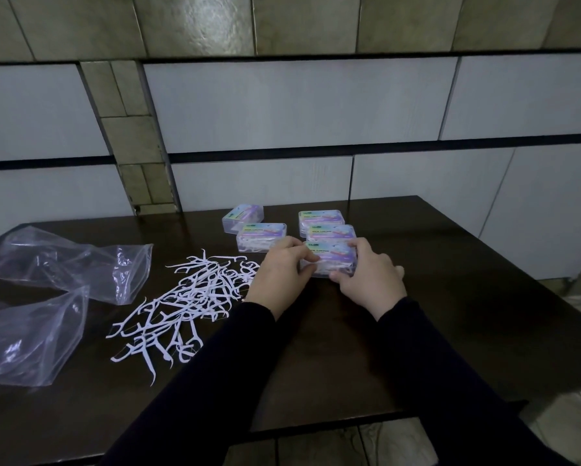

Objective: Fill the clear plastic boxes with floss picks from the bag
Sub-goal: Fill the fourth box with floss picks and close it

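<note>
- Tiled wall behind, dark tabletop (434,331) in front, with the work laid out across its far and left parts.
- Both hands are clamped on one clear box (329,258) at the near end of the right-hand column — left hand (280,275) gripping its left end, right hand (370,280) curled round its right end and near edge.
- White picks show through its near wall, and its printed lid looks down, so the step in hand is probably closing or seating a filled box.
- Two more boxes (326,225) sit just beyond it; another two boxes (253,230) stand to the left, the nearer showing picks inside.
- Loose floss picks (188,297) lie heaped on the tabletop left of the hands; the crumpled clear bag (63,264) lies further left, seemingly emptied.
- Next move, as I judge it — press the lid shut, release the box in line, then gather picks from the heap for whichever box is unfilled; I cannot tell which.
</note>
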{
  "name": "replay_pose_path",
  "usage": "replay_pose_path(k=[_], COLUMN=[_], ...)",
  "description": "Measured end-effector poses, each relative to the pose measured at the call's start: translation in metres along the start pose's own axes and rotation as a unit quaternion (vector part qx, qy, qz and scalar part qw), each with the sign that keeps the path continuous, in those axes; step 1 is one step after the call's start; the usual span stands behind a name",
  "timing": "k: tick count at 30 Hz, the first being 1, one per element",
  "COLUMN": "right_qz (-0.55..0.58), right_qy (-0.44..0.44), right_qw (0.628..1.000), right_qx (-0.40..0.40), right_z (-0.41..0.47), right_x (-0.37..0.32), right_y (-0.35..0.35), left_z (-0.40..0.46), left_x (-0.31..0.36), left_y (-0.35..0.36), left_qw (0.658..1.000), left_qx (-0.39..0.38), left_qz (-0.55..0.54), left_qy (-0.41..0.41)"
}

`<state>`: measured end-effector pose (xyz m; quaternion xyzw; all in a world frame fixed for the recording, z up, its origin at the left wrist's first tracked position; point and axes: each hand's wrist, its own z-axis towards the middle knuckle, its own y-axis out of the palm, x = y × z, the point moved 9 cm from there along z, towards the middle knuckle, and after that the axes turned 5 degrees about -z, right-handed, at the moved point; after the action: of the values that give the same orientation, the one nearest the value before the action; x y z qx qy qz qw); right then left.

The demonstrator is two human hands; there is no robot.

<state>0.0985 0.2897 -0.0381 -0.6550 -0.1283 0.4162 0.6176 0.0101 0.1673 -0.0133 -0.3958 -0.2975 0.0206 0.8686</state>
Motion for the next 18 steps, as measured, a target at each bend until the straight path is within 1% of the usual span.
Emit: replay_pose_path(k=[5, 9, 14, 18], right_qz=[-0.041, -0.053, -0.029, -0.021], right_qy=[-0.05, -0.113, -0.181, -0.198], right_qw=[0.995, 0.987, 0.979, 0.978], right_qx=[0.07, 0.104, 0.085, 0.064], right_z=[-0.013, -0.029, -0.038, -0.024], right_x=[-0.021, -0.048, -0.082, -0.105], right_y=[-0.009, -0.01, -0.003, 0.001], left_z=[-0.002, -0.007, -0.013, -0.008], left_x=[-0.002, -0.004, -0.017, -0.042], left_y=[-0.004, -0.02, -0.047, -0.071], left_qw=[1.0, 0.998, 0.995, 0.991], left_qx=[-0.008, 0.039, 0.078, 0.088], left_qz=[-0.013, -0.042, -0.024, 0.01], left_qy=[-0.001, -0.011, -0.051, -0.104])
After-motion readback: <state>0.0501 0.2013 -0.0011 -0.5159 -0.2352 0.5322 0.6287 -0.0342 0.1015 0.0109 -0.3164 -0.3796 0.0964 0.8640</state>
